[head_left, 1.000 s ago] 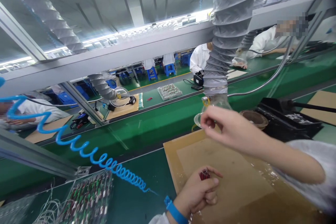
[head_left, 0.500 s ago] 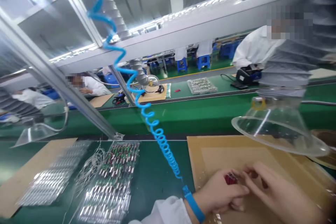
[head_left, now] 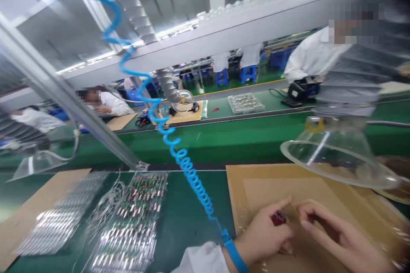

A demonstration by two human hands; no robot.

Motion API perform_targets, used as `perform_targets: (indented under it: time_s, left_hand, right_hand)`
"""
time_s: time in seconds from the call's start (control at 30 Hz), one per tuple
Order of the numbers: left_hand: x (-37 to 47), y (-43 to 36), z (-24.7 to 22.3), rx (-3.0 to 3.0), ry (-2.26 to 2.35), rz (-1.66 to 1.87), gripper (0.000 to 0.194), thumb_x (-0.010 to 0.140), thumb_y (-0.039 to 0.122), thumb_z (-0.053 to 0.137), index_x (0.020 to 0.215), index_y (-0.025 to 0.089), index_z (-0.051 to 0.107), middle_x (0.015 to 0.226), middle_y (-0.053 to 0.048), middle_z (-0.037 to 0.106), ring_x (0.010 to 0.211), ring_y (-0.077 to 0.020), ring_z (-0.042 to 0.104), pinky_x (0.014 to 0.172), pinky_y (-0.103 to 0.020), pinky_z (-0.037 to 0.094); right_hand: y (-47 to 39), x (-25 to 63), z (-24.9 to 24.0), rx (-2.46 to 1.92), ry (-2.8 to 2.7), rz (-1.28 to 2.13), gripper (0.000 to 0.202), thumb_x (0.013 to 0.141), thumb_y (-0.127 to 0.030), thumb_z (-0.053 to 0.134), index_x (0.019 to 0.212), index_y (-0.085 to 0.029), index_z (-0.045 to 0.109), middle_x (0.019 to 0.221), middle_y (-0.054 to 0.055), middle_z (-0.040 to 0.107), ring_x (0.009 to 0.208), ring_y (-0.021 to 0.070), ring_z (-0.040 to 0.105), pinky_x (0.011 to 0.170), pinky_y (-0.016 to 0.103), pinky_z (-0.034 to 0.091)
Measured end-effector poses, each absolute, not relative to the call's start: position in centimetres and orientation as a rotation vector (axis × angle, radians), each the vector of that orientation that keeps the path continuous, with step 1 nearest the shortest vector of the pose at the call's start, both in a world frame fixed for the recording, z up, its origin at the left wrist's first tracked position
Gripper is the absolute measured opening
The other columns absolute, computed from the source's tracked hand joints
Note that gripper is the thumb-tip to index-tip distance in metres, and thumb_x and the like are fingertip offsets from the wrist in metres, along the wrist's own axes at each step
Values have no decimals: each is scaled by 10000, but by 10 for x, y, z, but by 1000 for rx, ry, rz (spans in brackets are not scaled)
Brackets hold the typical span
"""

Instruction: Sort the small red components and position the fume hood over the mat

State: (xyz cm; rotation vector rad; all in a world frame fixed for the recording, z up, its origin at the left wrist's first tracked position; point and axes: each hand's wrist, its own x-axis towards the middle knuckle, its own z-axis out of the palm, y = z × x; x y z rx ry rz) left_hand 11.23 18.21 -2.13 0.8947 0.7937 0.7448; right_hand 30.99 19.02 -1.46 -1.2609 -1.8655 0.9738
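Note:
My left hand (head_left: 264,232) is closed around a small dark red piece (head_left: 278,218), whose upper end shows between thumb and fingers; the rest is hidden in the grip. A blue wrist strap (head_left: 235,254) circles that wrist. Just to the right, my right hand (head_left: 336,230) has thumb and forefinger tips brought together; what is between them, if anything, is too small to make out. The two hands are a little apart, over a brown cardboard sheet (head_left: 265,187) on the green bench.
A coiled blue cord (head_left: 192,179) runs up from the strap. At left lie clear trays of small parts (head_left: 128,222), a bundle of white wires (head_left: 107,209) and another clear tray (head_left: 54,226). A transparent fume hood (head_left: 336,158) hangs over the cardboard. Co-workers sit opposite.
My right hand has drawn away to the right from my left hand, leaving a gap. The left hand still holds the red piece, its forefinger now pointing out. The view has shifted slightly.

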Motion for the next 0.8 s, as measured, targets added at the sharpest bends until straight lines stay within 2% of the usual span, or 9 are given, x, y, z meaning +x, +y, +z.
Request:
perform_targets:
  time_s: [0.13, 0.3, 0.43, 0.57, 0.67, 0.73, 0.8]
  left_hand:
    - [114, 175, -17, 1097, 919, 753, 807, 828, 260, 682, 1578, 267, 382, 756, 43, 482, 522, -55, 422, 542, -208, 414]
    - [116, 172, -14, 1096, 950, 699, 852, 885, 447, 688, 1610, 225, 299, 758, 46, 418, 564, -66, 338, 559, -201, 373]
    - [116, 170, -18, 1093, 938, 679, 929, 864, 567, 693, 1617, 217, 275, 749, 46, 413, 558, -74, 326, 558, -209, 377]
    - [118, 170, -17, 1155, 1006, 722, 912, 860, 636, 667, 1584, 169, 368, 741, 7, 506, 630, -117, 455, 686, -254, 479]
    - [122, 170, -11, 1197, 1092, 763, 904, 831, 682, 670, 1539, 163, 455, 691, 4, 524, 678, -148, 528, 761, -277, 513]
    - [124, 168, -5, 1241, 1184, 773, 889, 772, 691, 722, 1478, 180, 547, 668, 3, 536, 702, -171, 569, 771, -290, 532]
    - [125, 163, 1, 1282, 1274, 772, 781, 753, 648, 765, 1394, 220, 641, 710, -13, 596, 767, -208, 616, 790, -327, 557]
  right_hand:
    - [183, 307, 9, -1175, -1693, 1039, 332, 955, -503, 546, 793, -214, 523, 818, 23, 525, 824, 190, 566, 747, 254, 470]
    - [173, 305, 17, -1066, -1589, 1211, 323, 997, -495, 490, 835, -215, 482, 857, 10, 442, 837, 182, 489, 768, 280, 406]
    - [168, 304, 25, -1003, -1538, 1256, 300, 1004, -473, 511, 864, -209, 487, 892, 16, 464, 876, 180, 497, 816, 296, 402]
    - [164, 304, 36, -1009, -1521, 1277, 343, 973, -506, 571, 877, -179, 534, 854, 24, 527, 827, 161, 513, 775, 280, 411]
    - [159, 305, 33, -997, -1508, 1410, 429, 927, -567, 613, 867, -142, 590, 709, 15, 566, 658, 129, 536, 632, 239, 411]
    - [157, 306, 25, -992, -1454, 1575, 505, 907, -614, 602, 832, -117, 651, 542, -14, 522, 480, 101, 473, 484, 210, 343]
    - [160, 309, 15, -995, -1394, 1666, 519, 887, -606, 622, 807, -100, 712, 517, -7, 534, 446, 80, 445, 441, 190, 304]
